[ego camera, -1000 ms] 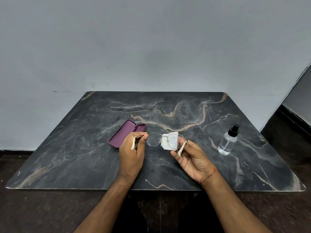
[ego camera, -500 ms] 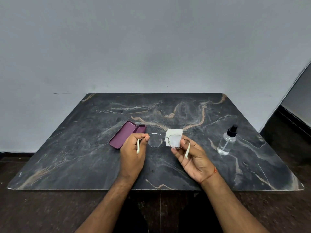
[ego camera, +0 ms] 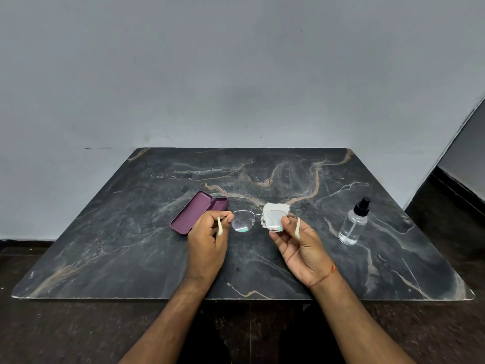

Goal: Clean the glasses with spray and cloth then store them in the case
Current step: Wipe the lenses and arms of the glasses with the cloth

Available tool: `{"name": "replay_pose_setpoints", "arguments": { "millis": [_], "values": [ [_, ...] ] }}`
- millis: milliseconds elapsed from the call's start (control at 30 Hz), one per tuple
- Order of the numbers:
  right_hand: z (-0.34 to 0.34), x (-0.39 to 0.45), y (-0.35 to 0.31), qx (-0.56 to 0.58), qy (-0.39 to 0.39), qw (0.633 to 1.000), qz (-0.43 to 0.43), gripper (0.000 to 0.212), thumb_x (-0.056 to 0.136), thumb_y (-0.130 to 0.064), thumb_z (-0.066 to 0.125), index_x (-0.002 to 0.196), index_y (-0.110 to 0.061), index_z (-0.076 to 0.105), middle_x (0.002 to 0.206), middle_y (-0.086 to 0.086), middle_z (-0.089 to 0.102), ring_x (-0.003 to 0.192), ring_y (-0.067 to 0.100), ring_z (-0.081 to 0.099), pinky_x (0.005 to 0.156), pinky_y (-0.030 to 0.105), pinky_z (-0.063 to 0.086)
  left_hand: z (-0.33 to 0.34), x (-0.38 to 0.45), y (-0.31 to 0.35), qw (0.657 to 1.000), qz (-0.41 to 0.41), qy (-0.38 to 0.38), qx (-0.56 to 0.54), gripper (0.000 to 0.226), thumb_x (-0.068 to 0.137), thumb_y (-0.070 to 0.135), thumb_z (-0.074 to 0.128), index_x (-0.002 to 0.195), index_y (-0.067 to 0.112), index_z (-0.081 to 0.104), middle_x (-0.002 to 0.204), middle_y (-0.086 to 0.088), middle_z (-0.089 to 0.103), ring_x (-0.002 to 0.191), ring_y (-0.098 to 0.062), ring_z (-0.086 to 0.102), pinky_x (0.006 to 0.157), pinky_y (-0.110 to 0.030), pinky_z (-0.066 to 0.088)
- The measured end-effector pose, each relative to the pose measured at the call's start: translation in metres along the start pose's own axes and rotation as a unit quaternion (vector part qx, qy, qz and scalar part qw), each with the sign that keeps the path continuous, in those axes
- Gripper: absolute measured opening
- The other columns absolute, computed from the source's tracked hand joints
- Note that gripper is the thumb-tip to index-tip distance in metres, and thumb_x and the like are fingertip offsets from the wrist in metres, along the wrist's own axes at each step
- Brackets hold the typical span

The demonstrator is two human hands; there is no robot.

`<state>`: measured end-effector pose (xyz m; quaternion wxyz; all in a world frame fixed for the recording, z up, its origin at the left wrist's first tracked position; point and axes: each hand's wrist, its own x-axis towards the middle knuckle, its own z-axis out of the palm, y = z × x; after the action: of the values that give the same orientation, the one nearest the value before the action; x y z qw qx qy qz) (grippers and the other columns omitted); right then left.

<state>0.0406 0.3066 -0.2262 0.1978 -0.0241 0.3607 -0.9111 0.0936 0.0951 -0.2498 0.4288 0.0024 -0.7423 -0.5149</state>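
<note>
I hold thin-framed glasses (ego camera: 242, 222) with cream temple tips above the middle of the dark marble table (ego camera: 131, 245). My left hand (ego camera: 208, 241) pinches the left temple hinge. My right hand (ego camera: 299, 245) pinches the right lens with a small white cloth (ego camera: 275, 208) folded behind it, thumb on the lens front. The purple case (ego camera: 193, 212) lies open on the table just left of my left hand. A clear spray bottle (ego camera: 353, 224) with a black nozzle stands upright to the right, apart from both hands.
The table's far edge runs along a grey wall (ego camera: 236, 74). Dark floor (ego camera: 52, 332) lies below the table's near edge, and a dark skirting corner (ego camera: 451, 195) shows at the right.
The glasses have tilted so the lenses face me more. The cloth has shifted up behind the right lens, and my right thumb has slid over the lens. Both temple tips now hang downward.
</note>
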Motion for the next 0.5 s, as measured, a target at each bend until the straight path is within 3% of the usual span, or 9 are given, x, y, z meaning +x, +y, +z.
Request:
{"name": "replay_pose_setpoints", "arguments": {
  "millis": [100,233,367,500],
  "values": [
    [-0.0022,-0.0009,0.0001,-0.004,-0.015,0.999,0.031,0.021,0.091,-0.01,0.068,0.101,-0.005,0.086,0.112,0.018,0.082,0.096,0.023,0.082,0.074,0.033,0.068,-0.0004,0.0008,0.0011,1.0,-0.005,0.005,0.0,0.022,0.108,0.057,0.063,0.109,0.038,0.074,0.106,0.025,0.075,0.1,-0.006,0.075,0.084,-0.013,0.055],
    [-0.0033,0.0014,0.0018,-0.025,0.002,1.0,0.018,0.022,0.088,-0.012,0.071,0.102,0.0,0.084,0.108,0.02,0.081,0.09,0.023,0.082,0.067,0.028,0.067,-0.0008,0.0013,0.0015,1.0,-0.011,0.01,0.002,0.027,0.107,0.059,0.063,0.107,0.036,0.075,0.106,0.025,0.075,0.1,-0.007,0.075,0.083,-0.016,0.058],
    [-0.005,0.0049,0.0045,-0.019,0.014,1.0,-0.014,0.026,0.091,-0.011,0.07,0.112,0.003,0.073,0.107,0.018,0.081,0.09,0.021,0.081,0.069,0.025,0.065,0.0007,0.0012,0.0016,0.999,-0.038,-0.002,0.016,0.012,0.107,0.047,0.068,0.103,0.037,0.074,0.104,0.018,0.077,0.092,-0.015,0.074,0.076,-0.024,0.06],
    [-0.0066,0.0052,0.0041,0.002,0.008,1.0,-0.011,0.021,0.091,-0.01,0.07,0.106,-0.004,0.083,0.11,0.015,0.083,0.095,0.02,0.082,0.074,0.028,0.067,-0.0001,-0.0001,0.0017,0.999,-0.038,-0.017,0.03,0.007,0.108,0.033,0.071,0.104,0.03,0.075,0.106,0.019,0.075,0.096,-0.007,0.075,0.078,-0.011,0.054]
  ]
}}
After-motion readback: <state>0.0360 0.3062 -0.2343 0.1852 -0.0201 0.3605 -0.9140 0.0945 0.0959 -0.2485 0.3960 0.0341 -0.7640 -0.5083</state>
